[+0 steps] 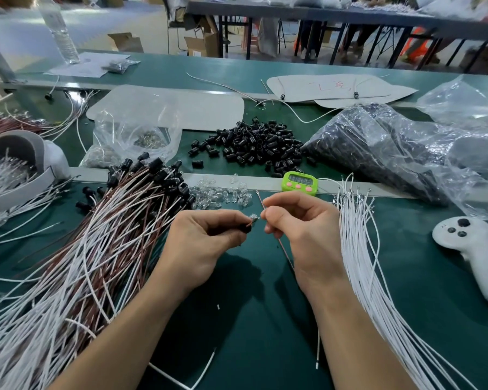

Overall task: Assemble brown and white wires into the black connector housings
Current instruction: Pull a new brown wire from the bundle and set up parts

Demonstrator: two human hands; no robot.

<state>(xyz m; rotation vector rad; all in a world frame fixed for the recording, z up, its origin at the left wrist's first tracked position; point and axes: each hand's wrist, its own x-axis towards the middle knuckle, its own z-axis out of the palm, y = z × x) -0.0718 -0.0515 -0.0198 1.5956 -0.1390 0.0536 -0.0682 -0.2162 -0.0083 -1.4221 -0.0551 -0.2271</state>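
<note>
My left hand (203,237) grips a black connector housing (242,228) with a small clear bulb (254,218) at its tip. My right hand (302,223) pinches a brown wire (283,249) right beside that bulb; the wire's upper end sticks up past my fingers and its tail runs down under my palm. A heap of loose black housings (254,144) lies further back. Finished brown and white wire assemblies (102,235) fan out on the left. A bundle of white wires (361,249) lies on the right.
Small clear bulbs (220,194) are scattered ahead of my hands beside a green timer (299,182). Plastic bags (392,153) of parts lie at the back right and a smaller bag (135,136) at the back left. A white controller (471,249) rests at the right.
</note>
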